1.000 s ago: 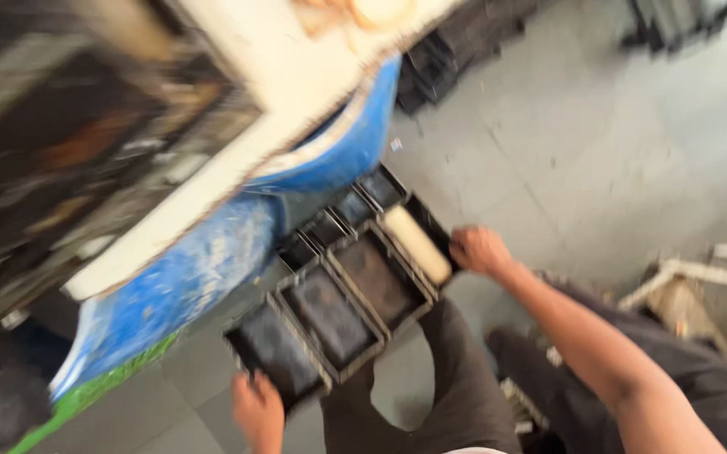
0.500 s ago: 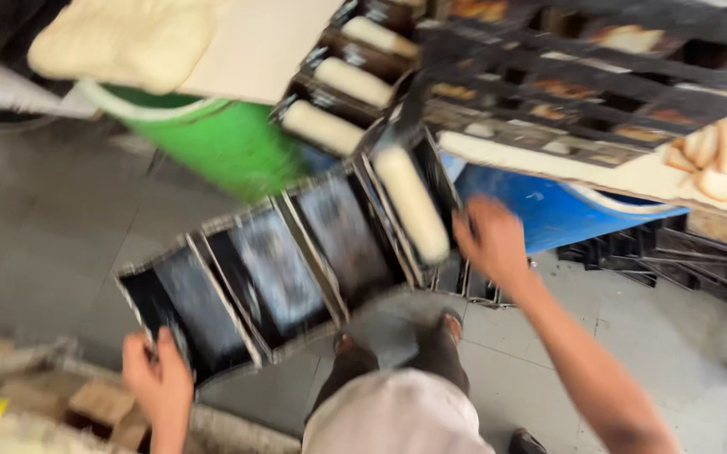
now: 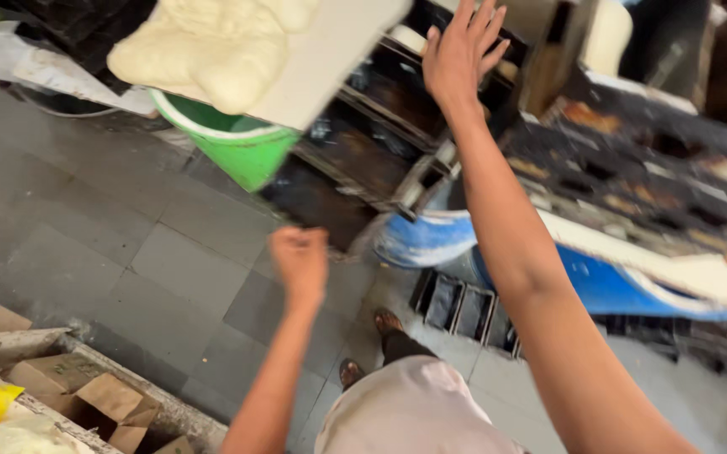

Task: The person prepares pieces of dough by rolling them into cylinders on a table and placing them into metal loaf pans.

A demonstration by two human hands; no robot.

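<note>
Up at the counter, the strap of blackened metal loaf tins (image 3: 355, 155) now rests released; right hand (image 3: 458, 52) spreads wide, left hand (image 3: 300, 261) fisted empty.

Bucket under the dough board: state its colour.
The bucket is bright green with a white rim, in the head view.

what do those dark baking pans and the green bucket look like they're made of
The strapped loaf pans look like metal, blackened and scuffed matte from baking, with thin rigid rims. The green bucket looks like plastic: uniform bright colour, smooth pale rim. Motion blur leaves both uncertain.
</note>
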